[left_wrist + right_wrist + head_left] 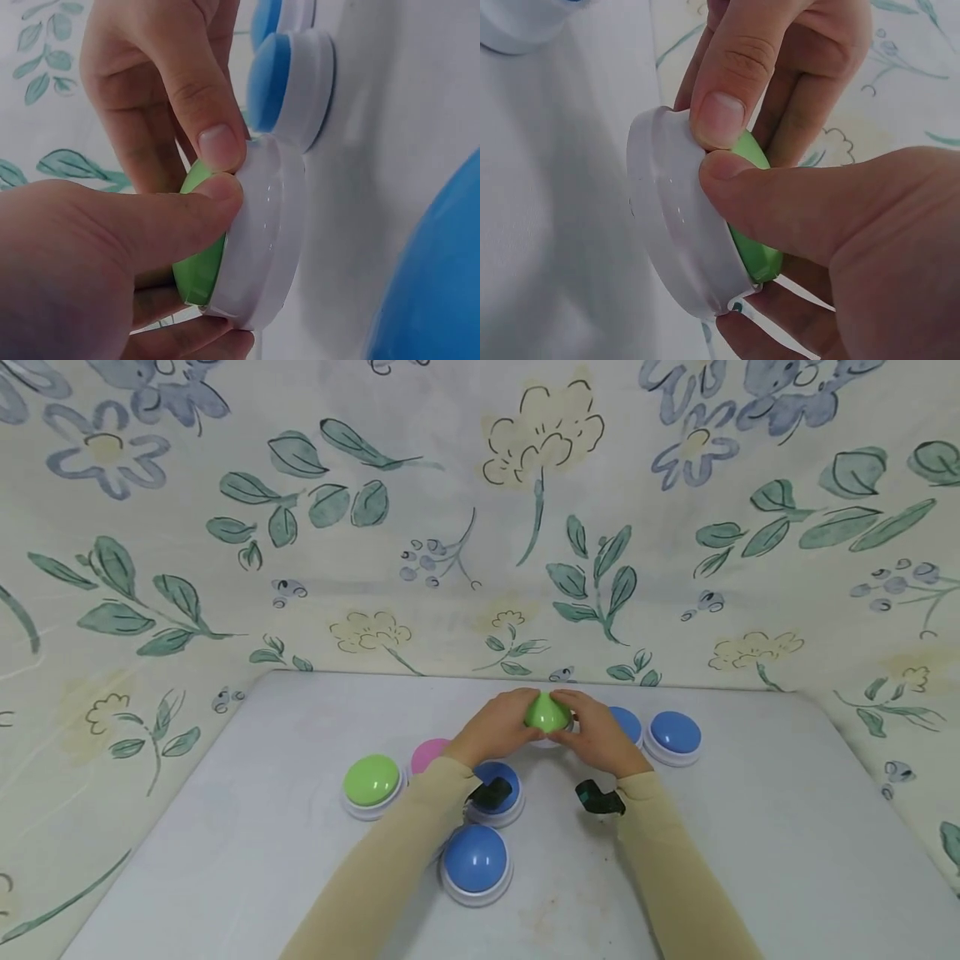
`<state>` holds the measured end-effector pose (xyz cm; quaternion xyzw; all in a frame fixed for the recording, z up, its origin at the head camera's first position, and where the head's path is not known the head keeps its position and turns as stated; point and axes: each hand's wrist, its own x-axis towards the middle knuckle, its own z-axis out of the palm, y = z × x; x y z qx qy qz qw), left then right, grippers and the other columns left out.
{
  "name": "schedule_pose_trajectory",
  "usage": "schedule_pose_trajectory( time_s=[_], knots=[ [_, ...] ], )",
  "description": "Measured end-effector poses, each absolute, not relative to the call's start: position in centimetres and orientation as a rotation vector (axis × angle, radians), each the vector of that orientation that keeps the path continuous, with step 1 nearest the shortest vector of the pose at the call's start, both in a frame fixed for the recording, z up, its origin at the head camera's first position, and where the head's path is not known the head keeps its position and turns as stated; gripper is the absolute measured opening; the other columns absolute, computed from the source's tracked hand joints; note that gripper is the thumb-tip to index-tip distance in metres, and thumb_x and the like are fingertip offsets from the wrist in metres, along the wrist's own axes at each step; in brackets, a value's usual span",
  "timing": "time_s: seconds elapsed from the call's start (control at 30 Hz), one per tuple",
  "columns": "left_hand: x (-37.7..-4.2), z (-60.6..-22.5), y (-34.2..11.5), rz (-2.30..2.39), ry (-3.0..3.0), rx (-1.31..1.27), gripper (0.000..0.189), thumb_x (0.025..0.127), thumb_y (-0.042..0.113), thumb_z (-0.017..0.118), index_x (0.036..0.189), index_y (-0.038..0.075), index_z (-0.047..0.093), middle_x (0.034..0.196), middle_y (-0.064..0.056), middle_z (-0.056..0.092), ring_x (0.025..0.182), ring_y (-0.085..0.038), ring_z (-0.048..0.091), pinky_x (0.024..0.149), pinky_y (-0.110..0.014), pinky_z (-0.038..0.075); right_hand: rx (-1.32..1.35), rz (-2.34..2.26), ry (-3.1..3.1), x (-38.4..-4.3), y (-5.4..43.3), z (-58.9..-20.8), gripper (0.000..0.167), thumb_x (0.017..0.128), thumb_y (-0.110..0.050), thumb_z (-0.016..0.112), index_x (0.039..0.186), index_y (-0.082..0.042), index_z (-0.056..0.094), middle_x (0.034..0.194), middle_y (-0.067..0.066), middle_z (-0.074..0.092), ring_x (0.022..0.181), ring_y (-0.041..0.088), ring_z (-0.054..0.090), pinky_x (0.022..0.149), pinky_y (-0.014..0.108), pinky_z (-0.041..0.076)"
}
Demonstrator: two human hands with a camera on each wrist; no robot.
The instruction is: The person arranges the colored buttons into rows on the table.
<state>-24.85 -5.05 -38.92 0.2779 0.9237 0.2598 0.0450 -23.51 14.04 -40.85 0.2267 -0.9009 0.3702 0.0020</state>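
A round push button with a green dome and white base (547, 714) is between my two hands near the back of the table. My left hand (495, 727) grips its left side and my right hand (597, 735) its right side. Close up in the left wrist view, both thumbs meet on the near side, where the green dome (202, 281) joins the white base (262, 232). Fingers of both hands curl round the far side, partly hidden. The right wrist view shows the same white base (679, 217) close to the table; whether it touches I cannot tell.
Right of my hands are two blue buttons (676, 734), one partly covered by my right hand. To the left are a green button (372, 782) and a partly hidden pink one (429, 755). Two more blue buttons (476, 860) lie by my left forearm. Floral cloth (450, 568) hangs behind the white table (247, 827).
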Motion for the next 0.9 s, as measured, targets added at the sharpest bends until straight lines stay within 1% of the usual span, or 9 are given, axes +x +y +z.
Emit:
schedule_pose_trajectory(
  time_s=[0.33,0.57,0.7,0.9],
  knots=[
    [-25.4,-39.0,-4.0,0.776,2.815,0.870,0.041,0.092,0.012,0.074,0.128,0.000,0.058,0.115,-0.011,0.064,0.099,-0.022,0.059,0.091,-0.036,0.052,0.641,1.144,-2.869,-24.0,14.6,-41.0,0.061,0.089,-0.006,0.075,0.144,0.004,0.049,0.148,0.021,0.049,0.132,0.039,0.051,0.108,0.051,0.045],
    [-25.5,-39.3,-3.4,0.758,2.788,0.883,0.042,0.092,0.011,0.073,0.129,0.000,0.056,0.119,-0.012,0.063,0.105,-0.023,0.059,0.096,-0.036,0.052,0.559,1.167,-2.925,-23.8,15.0,-40.6,0.061,0.088,-0.005,0.076,0.142,0.004,0.051,0.144,0.022,0.053,0.125,0.040,0.056,0.105,0.052,0.047],
    [-25.5,-39.6,-3.1,0.732,2.787,0.871,0.039,0.092,0.011,0.074,0.126,0.001,0.058,0.116,-0.011,0.064,0.104,-0.023,0.060,0.096,-0.035,0.052,0.538,1.134,-2.967,-23.8,15.1,-40.7,0.061,0.087,-0.006,0.077,0.141,0.005,0.052,0.143,0.023,0.054,0.126,0.041,0.056,0.106,0.052,0.046],
    [-25.5,-40.2,-2.9,0.695,2.797,0.860,0.038,0.092,0.012,0.074,0.126,0.002,0.059,0.116,-0.010,0.065,0.106,-0.022,0.061,0.099,-0.035,0.051,0.534,1.102,-2.986,-23.7,15.0,-41.0,0.062,0.086,-0.004,0.078,0.140,0.006,0.052,0.142,0.024,0.054,0.125,0.041,0.056,0.106,0.051,0.047]
  ],
)
